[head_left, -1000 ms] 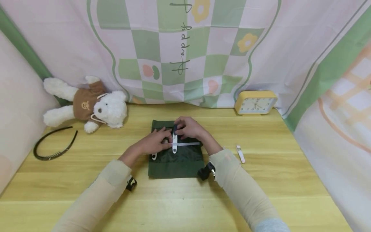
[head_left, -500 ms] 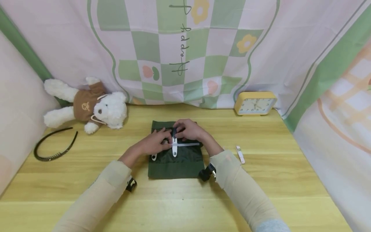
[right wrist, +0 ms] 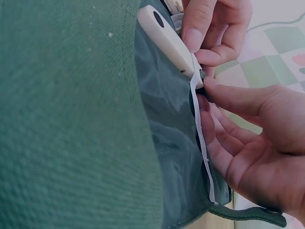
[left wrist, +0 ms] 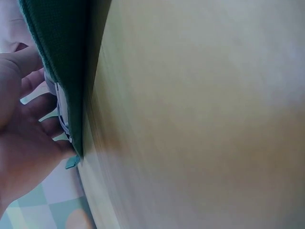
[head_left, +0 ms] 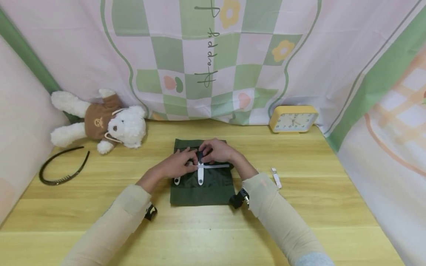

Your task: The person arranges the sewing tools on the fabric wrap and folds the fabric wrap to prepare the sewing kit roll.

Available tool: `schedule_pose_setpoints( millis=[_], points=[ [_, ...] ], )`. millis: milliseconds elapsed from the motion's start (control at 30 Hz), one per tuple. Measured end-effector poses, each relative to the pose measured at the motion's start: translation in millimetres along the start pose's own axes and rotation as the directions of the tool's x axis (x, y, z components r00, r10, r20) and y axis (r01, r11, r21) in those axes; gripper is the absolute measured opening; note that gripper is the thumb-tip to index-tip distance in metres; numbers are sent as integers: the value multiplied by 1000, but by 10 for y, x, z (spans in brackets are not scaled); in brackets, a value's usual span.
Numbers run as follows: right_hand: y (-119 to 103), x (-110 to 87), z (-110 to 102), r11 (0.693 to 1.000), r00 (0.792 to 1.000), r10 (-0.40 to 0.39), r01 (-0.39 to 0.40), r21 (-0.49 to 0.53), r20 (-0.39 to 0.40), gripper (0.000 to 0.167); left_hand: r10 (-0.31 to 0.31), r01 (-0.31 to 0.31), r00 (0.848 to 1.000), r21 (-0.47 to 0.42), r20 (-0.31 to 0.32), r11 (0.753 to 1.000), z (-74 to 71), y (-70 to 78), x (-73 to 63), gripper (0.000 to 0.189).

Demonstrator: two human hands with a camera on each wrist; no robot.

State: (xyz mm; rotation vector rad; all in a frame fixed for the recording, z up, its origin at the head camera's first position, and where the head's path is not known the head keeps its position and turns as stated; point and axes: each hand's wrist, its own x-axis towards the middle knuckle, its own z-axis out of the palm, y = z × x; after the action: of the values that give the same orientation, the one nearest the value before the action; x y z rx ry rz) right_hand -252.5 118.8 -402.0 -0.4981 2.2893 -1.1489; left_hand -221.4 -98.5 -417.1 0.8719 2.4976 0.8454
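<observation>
A dark green cloth pouch (head_left: 203, 197) lies spread on the table, with a pale elastic band (head_left: 216, 166) across it. Under the band runs a slim white-handled tool (head_left: 200, 175) with a dark far end; its exact kind is unclear. My right hand (head_left: 217, 150) pinches that dark end between thumb and fingers. Beside it, the left hand (head_left: 179, 162) pinches the elastic band by the tool, as the right wrist view shows, its other fingers spread over the pouch. Another white handle end (head_left: 177, 181) pokes out below the left hand, the rest covered.
A small white nail clipper (head_left: 276, 178) lies on the table (head_left: 213, 236) right of the pouch. A yellow clock (head_left: 293, 119) stands at the back right. At left are a white plush toy (head_left: 100, 120) and a black headband (head_left: 63, 181). A patterned curtain (head_left: 206, 59) hangs behind.
The white-handled tool has slid under the elastic band toward the person, its white end now lower on the pouch. My right hand has come slightly nearer with it; the left stays put.
</observation>
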Motion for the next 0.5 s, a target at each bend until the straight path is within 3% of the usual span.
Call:
schedule_pose_setpoints(
  millis=[500],
  points=[
    [13,-10,-2,1000,998,-8,9,-19,55,33,-5,5,1000,-1,3,1000,8,-7,-2,10]
  ],
)
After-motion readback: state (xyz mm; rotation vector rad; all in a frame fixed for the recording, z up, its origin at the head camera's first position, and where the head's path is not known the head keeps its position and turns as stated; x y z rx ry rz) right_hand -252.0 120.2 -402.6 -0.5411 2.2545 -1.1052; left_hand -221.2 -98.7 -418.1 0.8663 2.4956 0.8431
